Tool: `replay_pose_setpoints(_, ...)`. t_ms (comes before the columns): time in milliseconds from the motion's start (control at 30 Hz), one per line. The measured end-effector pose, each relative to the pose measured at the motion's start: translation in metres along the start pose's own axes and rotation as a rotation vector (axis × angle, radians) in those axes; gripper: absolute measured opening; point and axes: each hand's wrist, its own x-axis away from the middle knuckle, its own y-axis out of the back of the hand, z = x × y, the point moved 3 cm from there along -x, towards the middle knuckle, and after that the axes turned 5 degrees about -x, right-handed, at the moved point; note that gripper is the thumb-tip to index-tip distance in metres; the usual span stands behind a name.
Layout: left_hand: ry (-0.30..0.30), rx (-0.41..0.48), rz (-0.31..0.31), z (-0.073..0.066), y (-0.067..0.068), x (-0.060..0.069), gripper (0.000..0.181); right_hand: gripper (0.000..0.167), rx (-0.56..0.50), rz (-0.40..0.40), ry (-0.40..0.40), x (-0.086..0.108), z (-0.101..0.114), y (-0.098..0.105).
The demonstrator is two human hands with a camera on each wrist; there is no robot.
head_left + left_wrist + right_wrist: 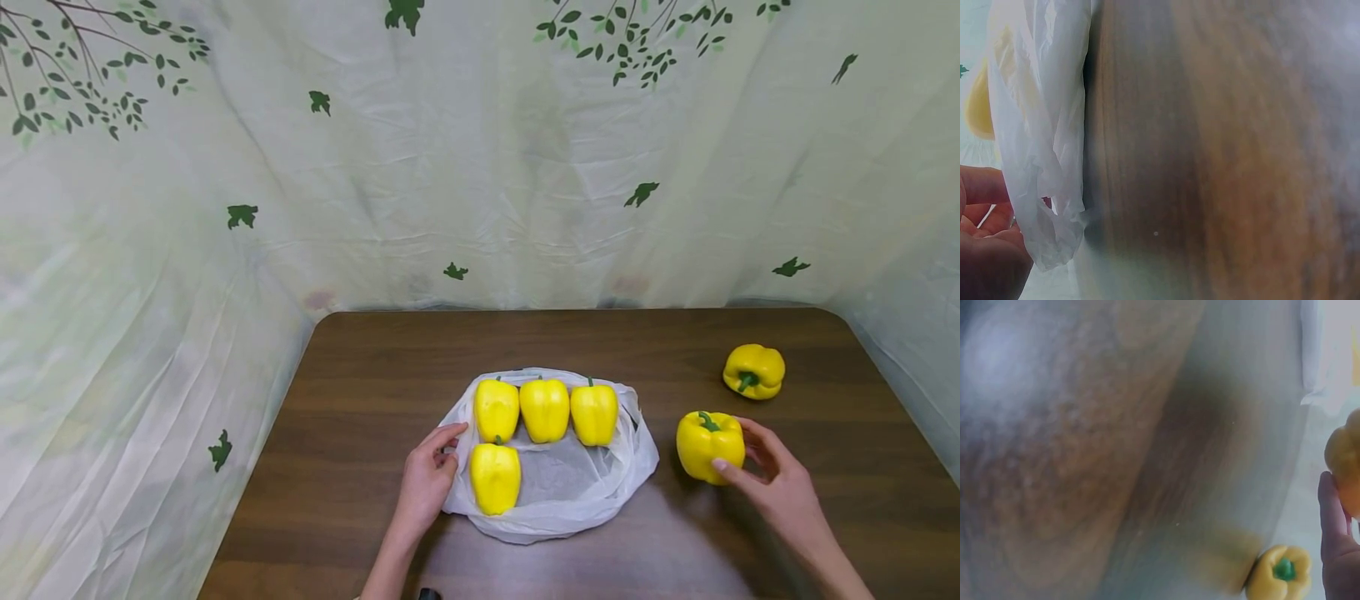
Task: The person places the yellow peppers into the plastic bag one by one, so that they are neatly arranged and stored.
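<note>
A white plastic bag (551,527) lies spread on the table, its mouth facing up. Several yellow bell peppers (545,410) sit in it: a row along the back and one more at the front left (495,479). My left hand (429,475) holds the bag's left edge; in the left wrist view some fingertips are hidden behind the plastic (1054,156). To the right of the bag, my right hand (780,483) grips another yellow bell pepper (705,448) by its right side, stem up. The right wrist view shows this pepper (1346,462) only in part.
One more yellow bell pepper (753,372) lies on its side at the back right of the brown wooden table (375,358). A small black object (429,593) shows at the front edge of the view. Behind the table hangs a pale leaf-patterned curtain (487,167).
</note>
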Motion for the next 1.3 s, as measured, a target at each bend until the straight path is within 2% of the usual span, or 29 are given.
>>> replay_pose_setpoints(600, 0.004, 0.003, -0.004, -0.001, 0.001, 0.0, 0.042, 0.077, -0.022, 0.044, 0.004, 0.004, 0.009, -0.016)
replay_pose_setpoints(900, 0.011, -0.007, -0.004, -0.003, 0.001, 0.001, 0.043, 0.071, -0.055, 0.079, 0.08, 0.007, 0.015, -0.022)
replay_pose_setpoints(1200, 0.017, 0.0, -0.003, -0.001, 0.0, 0.001, 0.044, 0.073, -0.055, 0.118, 0.081, 0.006, 0.019, -0.029)
replay_pose_setpoints(1300, -0.005, 0.037, -0.015, 0.001, -0.001, 0.0, 0.045, 0.071, -0.063, 0.118, 0.103, 0.005, 0.022, -0.032)
